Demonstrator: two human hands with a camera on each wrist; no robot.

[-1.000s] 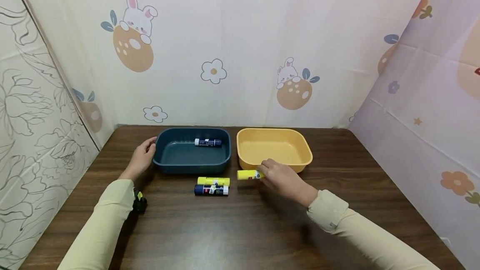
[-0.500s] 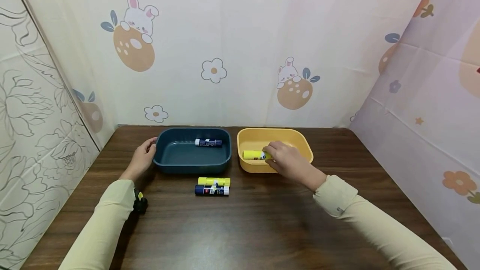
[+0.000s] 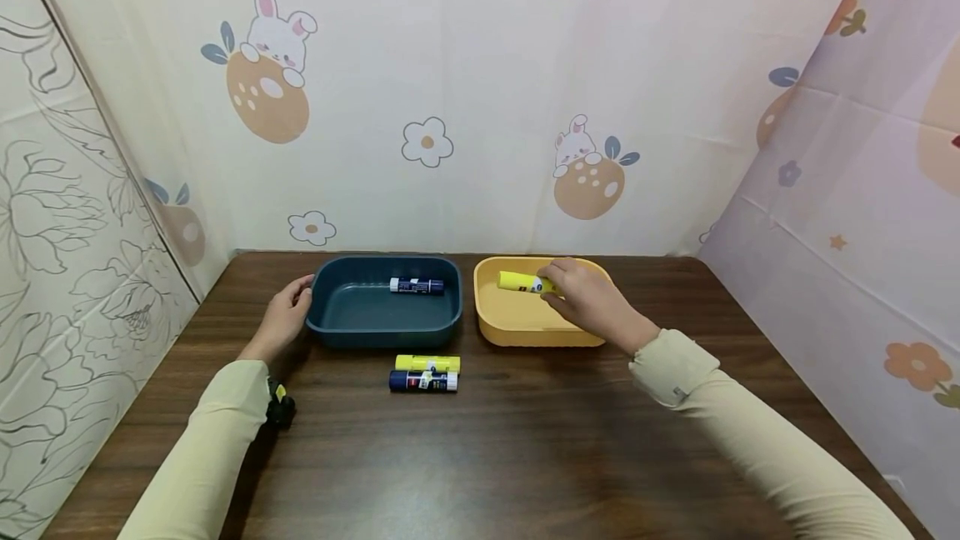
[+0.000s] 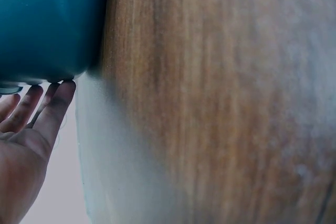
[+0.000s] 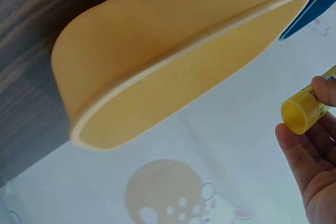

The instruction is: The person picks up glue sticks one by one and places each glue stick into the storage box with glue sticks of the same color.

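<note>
My right hand [image 3: 588, 298] pinches a yellow glue stick [image 3: 521, 282] by its right end, over the yellow bin [image 3: 491, 332]. In the right wrist view the glue stick [image 5: 302, 109] sits between thumb and fingers, above the rim of the bin [image 5: 157, 35]. My left hand [image 3: 281, 319] rests its fingers against the left end of the dark blue bin [image 3: 382, 338]; the left wrist view shows straight fingertips touching its wall [image 4: 47, 30]. A navy glue stick [image 3: 416, 286] with a white end lies inside the blue bin.
In front of the blue bin, another yellow glue stick [image 3: 427, 362] and a navy glue stick [image 3: 423, 381] lie side by side on the brown wooden table [image 3: 420, 465]. A patterned curtain [image 3: 465, 65] hangs behind the table's back edge.
My right hand has carried the yellow glue stick from in front of the yellow bin up and back over its inside. The left hand and the other glue sticks stay where they were.
</note>
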